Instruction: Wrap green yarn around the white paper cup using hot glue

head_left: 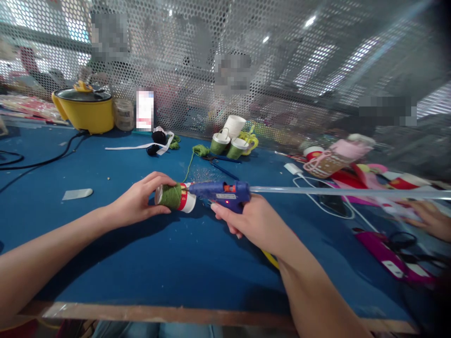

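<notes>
My left hand (154, 195) is closed around a paper cup (190, 201) that lies on its side over the table. Green yarn (171, 196) is wound round part of the cup, beside a red printed band and a white end. A strand runs from the cup back to a loose green yarn bundle (200, 150). In my right hand (252, 220) is a blue glue gun (225, 191), its red light lit and a long clear glue stick sticking out of its back. The nozzle meets the cup at the edge of the yarn; whether they touch I cannot tell.
Two green-wrapped cups (220, 144) stand near the mesh screen. A yellow pot (89, 110), a clear jar (124, 114) and black yarn balls (158, 137) are at the back left. Right are a white cable (299, 176), a purple power strip (394, 258) and another person's hand (428, 218).
</notes>
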### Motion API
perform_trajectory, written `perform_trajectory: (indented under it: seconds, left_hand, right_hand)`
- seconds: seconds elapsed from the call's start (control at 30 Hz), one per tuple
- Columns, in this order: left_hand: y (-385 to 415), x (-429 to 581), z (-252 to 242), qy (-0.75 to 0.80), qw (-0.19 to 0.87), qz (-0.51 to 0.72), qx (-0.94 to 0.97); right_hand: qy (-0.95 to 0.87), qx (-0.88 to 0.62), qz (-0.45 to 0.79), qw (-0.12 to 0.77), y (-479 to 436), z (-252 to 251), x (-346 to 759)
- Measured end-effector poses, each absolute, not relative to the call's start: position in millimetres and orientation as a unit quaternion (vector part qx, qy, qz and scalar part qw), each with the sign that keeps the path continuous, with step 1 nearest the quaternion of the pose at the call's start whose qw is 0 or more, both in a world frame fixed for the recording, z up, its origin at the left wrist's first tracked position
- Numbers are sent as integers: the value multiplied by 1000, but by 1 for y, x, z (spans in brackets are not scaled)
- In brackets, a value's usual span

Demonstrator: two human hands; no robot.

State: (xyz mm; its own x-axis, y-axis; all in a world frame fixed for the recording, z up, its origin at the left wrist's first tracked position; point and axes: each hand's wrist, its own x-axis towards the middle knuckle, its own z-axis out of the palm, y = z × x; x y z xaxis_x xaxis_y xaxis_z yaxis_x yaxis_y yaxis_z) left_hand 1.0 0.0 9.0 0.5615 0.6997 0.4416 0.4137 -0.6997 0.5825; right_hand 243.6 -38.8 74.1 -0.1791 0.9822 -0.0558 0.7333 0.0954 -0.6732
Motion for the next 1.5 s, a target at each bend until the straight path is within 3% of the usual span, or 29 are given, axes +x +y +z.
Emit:
perform_trajectory:
  seconds: [0.63, 1.5]
  left_hand:
    - [4, -1, 3, 362, 282, 352, 816]
    - [0, 1, 9, 323, 207, 339, 859]
  right_hand:
    - [-720, -589, 299, 210, -46, 79, 239]
    - [-710, -604, 291, 216, -45, 81, 239]
